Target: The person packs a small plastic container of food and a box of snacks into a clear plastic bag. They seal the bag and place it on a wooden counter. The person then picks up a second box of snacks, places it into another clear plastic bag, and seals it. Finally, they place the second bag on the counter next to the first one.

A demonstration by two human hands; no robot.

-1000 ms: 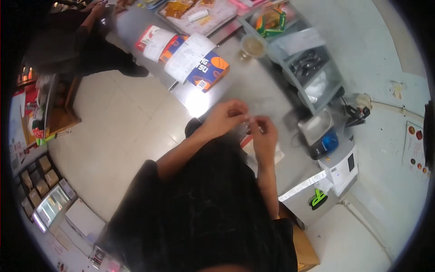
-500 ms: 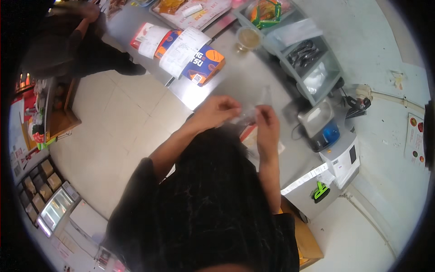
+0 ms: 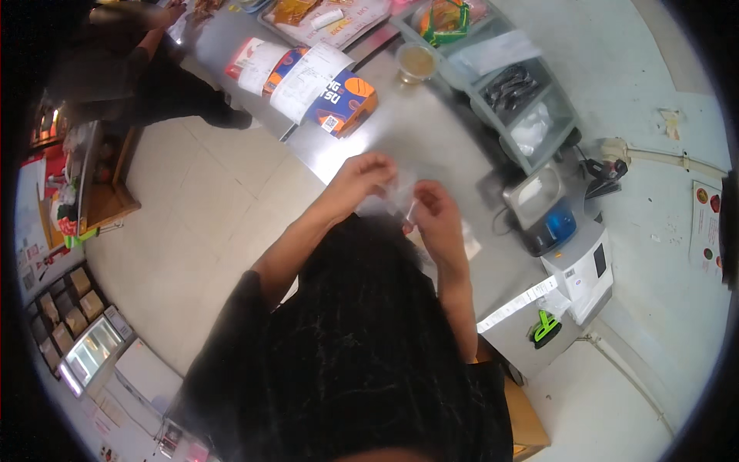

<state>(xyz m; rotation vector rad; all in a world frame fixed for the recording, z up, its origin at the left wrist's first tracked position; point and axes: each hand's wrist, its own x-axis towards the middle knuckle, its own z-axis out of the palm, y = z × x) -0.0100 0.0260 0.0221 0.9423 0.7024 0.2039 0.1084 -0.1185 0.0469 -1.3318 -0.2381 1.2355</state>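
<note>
Between my two hands, over the near edge of the metal counter, is a thin clear plastic bag. My left hand pinches one side of it, fingers curled. The other side is gripped by my right hand, with thumb and fingers pressed together. Something small and red shows beside the right fingers, too blurred to name. A pale flat packet or paper lies on the counter partly behind my right wrist. Farther off stand orange and blue cardboard food boxes with white paper slips on them.
A lidded tub of brown sauce stands beside a grey compartment bin at the right. Nearer are a small scale and a white label printer with paper hanging out. Another person works at the far left.
My hands have drawn a little to the left, bringing the bag along, and the bag now looks more opened out between them. The other person's arm has reached farther toward the counter.
</note>
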